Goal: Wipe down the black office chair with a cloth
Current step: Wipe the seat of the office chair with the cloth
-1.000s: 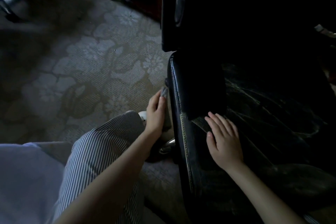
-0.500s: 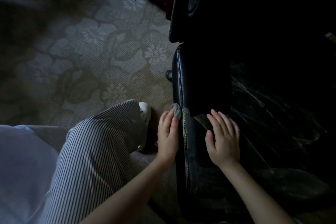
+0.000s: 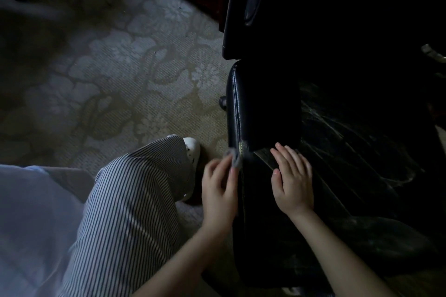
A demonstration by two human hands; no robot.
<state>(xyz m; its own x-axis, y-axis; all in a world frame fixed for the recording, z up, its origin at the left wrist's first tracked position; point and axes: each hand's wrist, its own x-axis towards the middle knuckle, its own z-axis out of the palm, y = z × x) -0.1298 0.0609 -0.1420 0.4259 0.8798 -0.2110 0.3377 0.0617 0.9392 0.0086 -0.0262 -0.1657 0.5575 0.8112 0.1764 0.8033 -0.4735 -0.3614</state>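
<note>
The cloth (image 3: 235,158) is gripped by the left hand (image 3: 220,191) against the side edge of the black office chair (image 3: 263,108); the right hand (image 3: 293,182) is laid flat, fingers (image 3: 287,159) straight and empty, probably to steady it

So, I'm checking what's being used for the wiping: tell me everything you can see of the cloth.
The cloth is small, grey and soft-looking, bunched into a wad and blurred. Only a bit shows past the fingertips of the left hand, which holds it against the side edge of the black chair seat, by the stitched seam. The rest is hidden under the fingers, so its full size cannot be told. The right hand does not touch it.
</note>
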